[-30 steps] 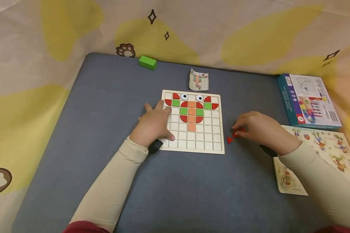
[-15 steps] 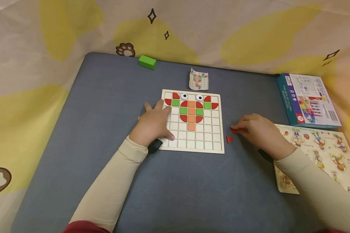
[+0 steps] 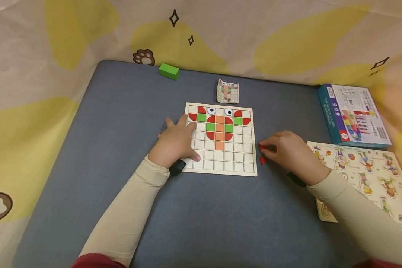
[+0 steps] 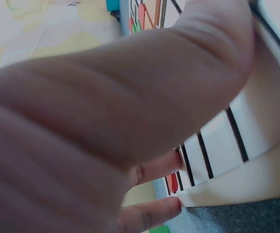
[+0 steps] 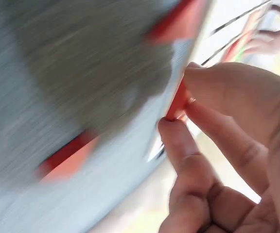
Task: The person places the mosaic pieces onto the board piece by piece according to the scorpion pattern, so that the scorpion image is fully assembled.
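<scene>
My left hand [image 3: 174, 143], fingers spread, rests over the left edge of a square wooden grid board [image 3: 234, 168]. Red quarter-round, green square and orange square tiles and two eye tiles form an animal-like figure on it. Just right of the board, my right hand [image 3: 289, 154] pinches a small red tile [image 5: 179, 101] between thumb and fingertips; its exact shape is partly hidden. A red triangle tile [image 3: 262, 160] lies on the table beside the board. The right wrist view, though blurred, shows another loose red tile [image 5: 69, 158] near the hand.
A small pattern card [image 3: 227, 91] with a similar figure stands behind the board. A green block [image 3: 169, 71] sits at the back edge. To the right are a boxed toy set [image 3: 358, 117] and a wooden picture puzzle board [image 3: 365, 182], partly under the right forearm.
My right hand has moved left toward the board's right edge, with the red tile now pinched in its fingers. My left hand has stayed in place.
</scene>
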### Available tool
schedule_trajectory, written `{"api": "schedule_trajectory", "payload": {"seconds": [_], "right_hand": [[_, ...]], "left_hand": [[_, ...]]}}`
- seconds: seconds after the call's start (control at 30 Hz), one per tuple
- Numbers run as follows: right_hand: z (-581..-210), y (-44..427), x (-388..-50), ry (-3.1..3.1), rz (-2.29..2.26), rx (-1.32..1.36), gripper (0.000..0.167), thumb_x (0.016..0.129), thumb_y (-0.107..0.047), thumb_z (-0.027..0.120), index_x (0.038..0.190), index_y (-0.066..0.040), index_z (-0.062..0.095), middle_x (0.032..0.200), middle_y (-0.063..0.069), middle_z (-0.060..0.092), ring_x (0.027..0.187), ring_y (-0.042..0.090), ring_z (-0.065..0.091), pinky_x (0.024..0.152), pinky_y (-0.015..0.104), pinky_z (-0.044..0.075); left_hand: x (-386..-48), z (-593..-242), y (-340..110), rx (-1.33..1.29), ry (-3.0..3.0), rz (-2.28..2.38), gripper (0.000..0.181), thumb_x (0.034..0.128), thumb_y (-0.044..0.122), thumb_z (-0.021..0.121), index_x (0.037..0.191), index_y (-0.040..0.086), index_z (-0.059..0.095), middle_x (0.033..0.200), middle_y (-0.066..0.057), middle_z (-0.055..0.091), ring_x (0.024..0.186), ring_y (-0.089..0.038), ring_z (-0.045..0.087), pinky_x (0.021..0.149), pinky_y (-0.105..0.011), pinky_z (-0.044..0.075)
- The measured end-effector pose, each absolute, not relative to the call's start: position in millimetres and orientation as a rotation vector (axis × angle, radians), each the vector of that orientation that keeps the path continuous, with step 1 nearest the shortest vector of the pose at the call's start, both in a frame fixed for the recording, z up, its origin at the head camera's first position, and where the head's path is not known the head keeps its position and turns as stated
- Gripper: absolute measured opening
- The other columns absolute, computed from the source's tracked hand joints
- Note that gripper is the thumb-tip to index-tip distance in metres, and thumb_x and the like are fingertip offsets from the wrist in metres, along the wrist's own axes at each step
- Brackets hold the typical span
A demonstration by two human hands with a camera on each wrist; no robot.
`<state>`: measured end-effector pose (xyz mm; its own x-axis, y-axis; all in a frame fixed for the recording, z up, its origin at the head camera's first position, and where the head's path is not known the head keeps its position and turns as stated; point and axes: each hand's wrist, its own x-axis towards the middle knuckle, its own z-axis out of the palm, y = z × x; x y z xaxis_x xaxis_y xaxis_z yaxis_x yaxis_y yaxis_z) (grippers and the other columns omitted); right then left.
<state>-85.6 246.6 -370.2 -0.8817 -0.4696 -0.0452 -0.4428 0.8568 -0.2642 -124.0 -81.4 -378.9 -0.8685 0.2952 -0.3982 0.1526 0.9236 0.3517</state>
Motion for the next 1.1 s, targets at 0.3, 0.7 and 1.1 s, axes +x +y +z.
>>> {"api": "schedule_trajectory", "payload": {"seconds": [0.3, 0.7, 1.1], "right_hand": [[-375.0, 182.6, -80.1, 2.84, -0.566, -1.089, 0.014, 0.086, -0.01, 0.087, 0.099, -0.005, 0.085, 0.096, 0.004, 0.079, 0.091, 0.024, 0.07, 0.084, 0.044, 0.057], [-389.3, 159.3, -75.1, 2.911, -0.444, -1.256, 0.01, 0.087, -0.011, 0.086, 0.098, -0.009, 0.086, 0.093, 0.004, 0.073, 0.084, 0.026, 0.066, 0.079, 0.039, 0.056], [-390.5, 157.7, -69.7, 2.926, -0.361, -1.207, 0.009, 0.088, -0.016, 0.087, 0.096, -0.012, 0.087, 0.091, 0.003, 0.068, 0.083, 0.025, 0.062, 0.075, 0.037, 0.054]], "left_hand": [[-124.7, -377.7, -81.1, 0.32, 2.627, 0.453, 0.114, 0.0693, 0.041, 0.101, 0.163, 0.011, 0.043, 0.172, -0.019, 0.019, 0.149, -0.068, 0.008, 0.094, -0.086, 0.038], [-125.6, -378.2, -79.1, 0.316, 2.63, 0.44, 0.114, 0.0692, 0.042, 0.101, 0.163, 0.012, 0.043, 0.172, -0.019, 0.018, 0.149, -0.066, 0.01, 0.095, -0.085, 0.039], [-122.5, -377.0, -81.9, 0.323, 2.638, 0.453, 0.114, 0.0682, 0.041, 0.102, 0.162, 0.01, 0.045, 0.171, -0.02, 0.02, 0.149, -0.068, 0.01, 0.094, -0.085, 0.039]]}}
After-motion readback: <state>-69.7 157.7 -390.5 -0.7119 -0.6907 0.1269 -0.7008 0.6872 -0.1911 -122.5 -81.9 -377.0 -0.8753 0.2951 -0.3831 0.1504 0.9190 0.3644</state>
